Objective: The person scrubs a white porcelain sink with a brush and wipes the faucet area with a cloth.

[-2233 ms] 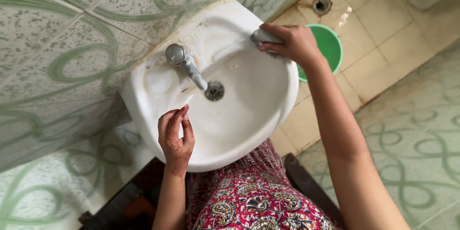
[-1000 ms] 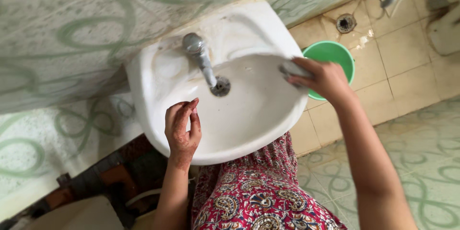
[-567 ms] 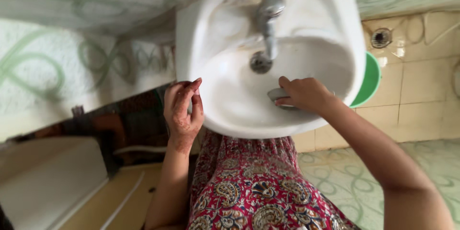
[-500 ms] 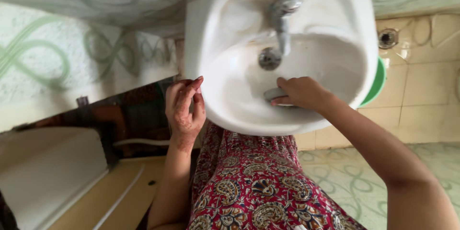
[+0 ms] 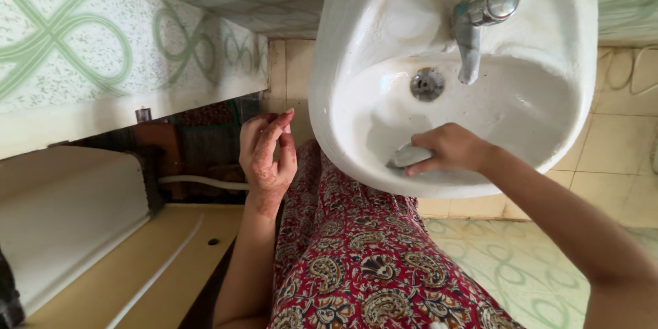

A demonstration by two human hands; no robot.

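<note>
1. A small grey scrubbing pad (image 5: 410,155) lies pressed against the inner front wall of the white ceramic wash basin (image 5: 356,41), just right of the frame's centre.
2. The right hand (image 5: 449,149) closes over the pad, its fingers curled on top and gripping it; the forearm runs off toward the lower right corner.
3. The left hand (image 5: 267,154), patterned with reddish-brown dye, hangs in the air left of the basin's rim, touching nothing, its fingers loosely extended and held together.
4. Above the pad, a round metal drain (image 5: 427,84) sits in the bowl, and a grey metal tap (image 5: 480,20) reaches over it from the basin's back ledge.
5. A red patterned garment (image 5: 363,267) fills the lower centre of the frame, below the basin.
6. Pale wall tiles with green looping lines (image 5: 82,41) fill the upper left; beige floor tiles (image 5: 617,157) show at the right edge.
7. A cream-coloured ledge (image 5: 137,260) lies in the lower left.
</note>
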